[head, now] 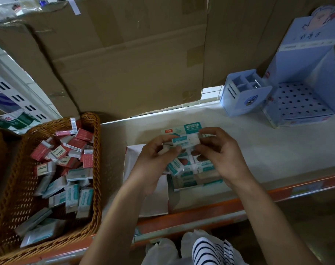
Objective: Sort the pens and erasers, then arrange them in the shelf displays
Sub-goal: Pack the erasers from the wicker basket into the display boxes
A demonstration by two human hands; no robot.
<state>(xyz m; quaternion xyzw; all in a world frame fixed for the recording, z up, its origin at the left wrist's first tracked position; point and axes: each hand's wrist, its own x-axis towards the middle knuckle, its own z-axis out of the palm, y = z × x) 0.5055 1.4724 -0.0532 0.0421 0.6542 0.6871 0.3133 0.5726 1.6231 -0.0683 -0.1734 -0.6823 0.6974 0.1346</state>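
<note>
Hands: left hand point(155, 159) and right hand point(218, 157) meet at the centre of the frame, the fingertips of both pinching one teal eraser point(183, 142) by its ends.
Eraser: held just above the teal display box point(191, 129) on the white shelf point(277, 150), not yet set in.
Done: several teal-wrapped erasers already lie packed in that box.
Left to do: the wicker basket point(96, 142), lower left, holds a loose mix of red erasers point(76, 145) and basket teal erasers point(80, 197), seemingly most of the stock.
Pens: none visible; the blue pen stand point(300, 104), upper right, shows only empty holes, and the blue holder point(243, 94) beside it looks bare.
Verdict: early to midway; erasers under way, pens apparently unstarted.
</note>
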